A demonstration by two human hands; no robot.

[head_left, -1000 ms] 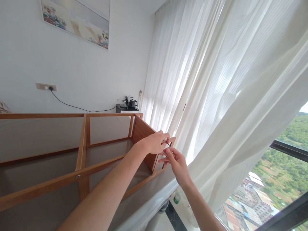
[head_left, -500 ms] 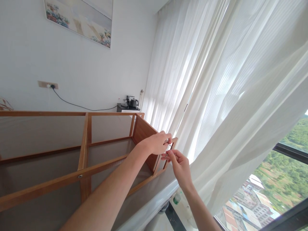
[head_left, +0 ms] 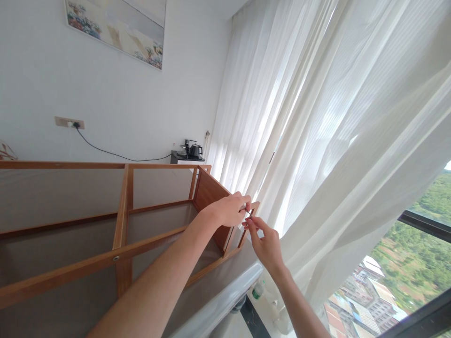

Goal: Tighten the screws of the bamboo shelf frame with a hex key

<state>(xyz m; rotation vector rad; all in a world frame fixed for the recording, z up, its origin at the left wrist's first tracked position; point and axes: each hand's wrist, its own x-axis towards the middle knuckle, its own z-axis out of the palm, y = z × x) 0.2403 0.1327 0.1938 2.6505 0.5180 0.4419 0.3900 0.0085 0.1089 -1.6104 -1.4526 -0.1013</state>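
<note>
My left hand (head_left: 231, 209) is closed in a pinch above the right end of a brown wooden frame (head_left: 158, 239). A thin dark metal rod (head_left: 248, 213) sticks out from its fingertips toward my other hand. My right hand (head_left: 267, 241) is also closed, its thumb and fingers pressed together at the rod's lower end. What else those right fingertips hold is too small and covered to make out. Behind both hands is the frame's end with a solid wooden panel (head_left: 213, 185). A round metal fastener (head_left: 116, 258) shows on the near rail.
White curtains (head_left: 299, 117) hang just right of the hands, beside a window. A black kettle (head_left: 195, 150) stands on a small cabinet (head_left: 188, 160) by the wall. Down on the floor are a green-labelled bottle (head_left: 258, 290) and clear plastic wrap (head_left: 225, 298).
My right hand has risen slightly, bringing its fingertips up to the rod below my left hand. The left hand stays nearly in place.
</note>
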